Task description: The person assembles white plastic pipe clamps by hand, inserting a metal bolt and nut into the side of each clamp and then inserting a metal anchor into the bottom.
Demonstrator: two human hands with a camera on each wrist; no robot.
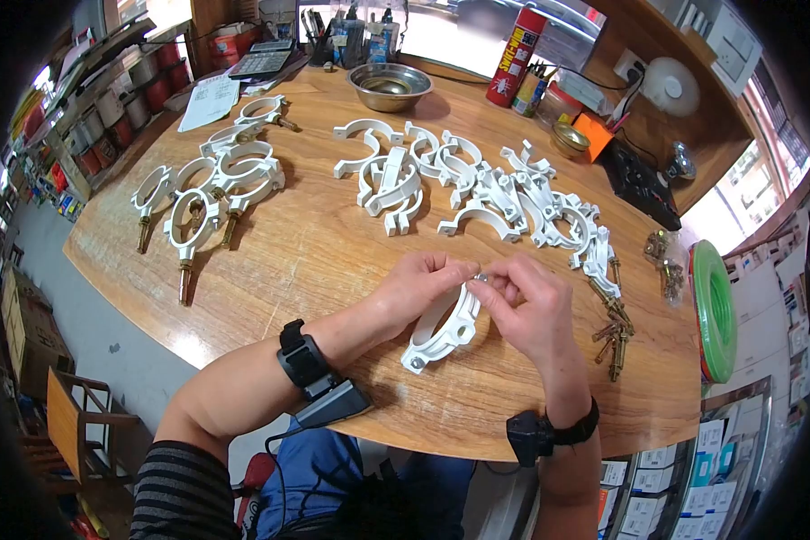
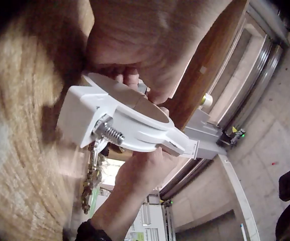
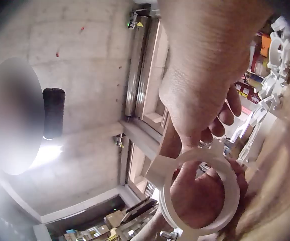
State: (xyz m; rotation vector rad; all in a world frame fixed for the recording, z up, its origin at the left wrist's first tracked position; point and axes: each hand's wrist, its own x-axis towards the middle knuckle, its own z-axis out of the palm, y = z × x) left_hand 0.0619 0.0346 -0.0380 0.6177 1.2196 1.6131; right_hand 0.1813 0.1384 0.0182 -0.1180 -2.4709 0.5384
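A white plastic pipe clamp [image 1: 463, 326] is held tilted above the front of the table, between both hands. My left hand [image 1: 416, 290] pinches its far end with thumb and fingers. Thumb and forefinger of my right hand [image 1: 535, 306] pinch a small metal screw [image 1: 481, 278] at that same end. A threaded bolt [image 2: 110, 131] sticks out of the clamp's near lug in the left wrist view. In the right wrist view the clamp ring [image 3: 230, 193] shows round, with the left hand [image 3: 197, 198] seen through it. The fingertips partly hide the screw.
Assembled clamps with brass-coloured anchor bolts [image 1: 185, 279] lie on the left of the wooden table [image 1: 306, 270]. Loose white clamp halves [image 1: 486, 220] are heaped behind the hands. More anchor bolts [image 1: 616, 337] lie at right, near a green coil [image 1: 713, 310]. A metal bowl [image 1: 390, 87] stands at the back.
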